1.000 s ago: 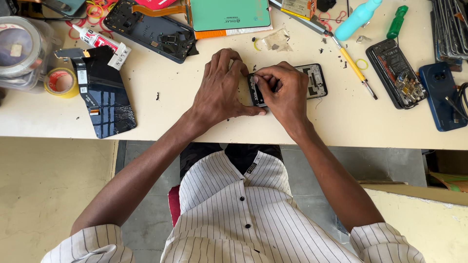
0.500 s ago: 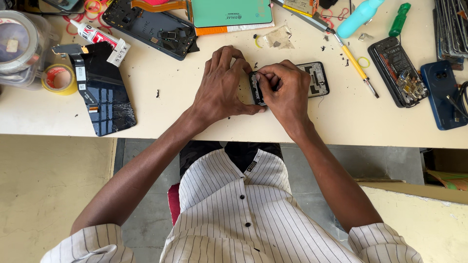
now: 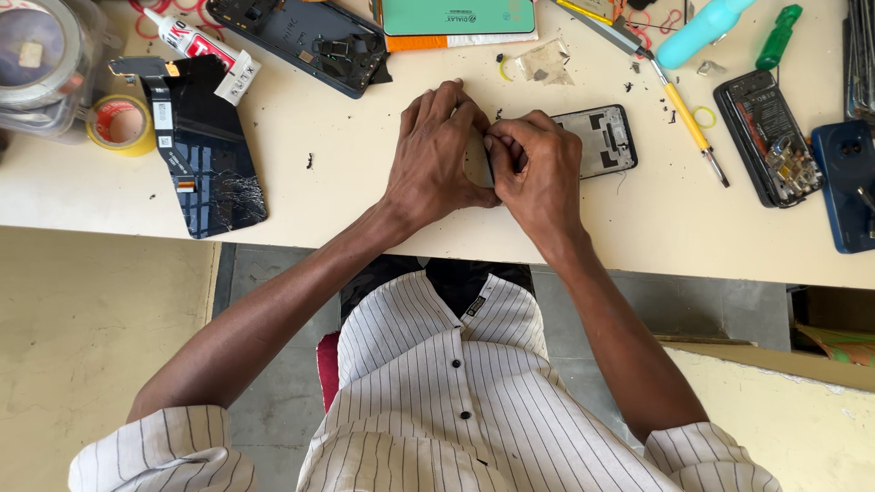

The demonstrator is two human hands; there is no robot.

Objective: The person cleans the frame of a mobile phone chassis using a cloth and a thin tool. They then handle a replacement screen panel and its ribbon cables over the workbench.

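Right now both hands meet over a black phone frame (image 3: 597, 138) lying flat on the pale surface (image 3: 365, 196), near its near edge and about midway across. The left hand (image 3: 437, 155) covers the frame's left end, its fingers (image 3: 447, 105) curled down and pressing. The right hand (image 3: 542, 169) touches the left one, its fingers (image 3: 515, 137) pinched tight on the frame's left edge. Only the frame's right half shows. To the left lies a cracked black screen panel (image 3: 210, 173), with a yellow tape roll (image 3: 120, 123) just beside it. To the right, a yellow-handled screwdriver (image 3: 688, 118) lies slanted, and farther right an opened phone (image 3: 768, 137).
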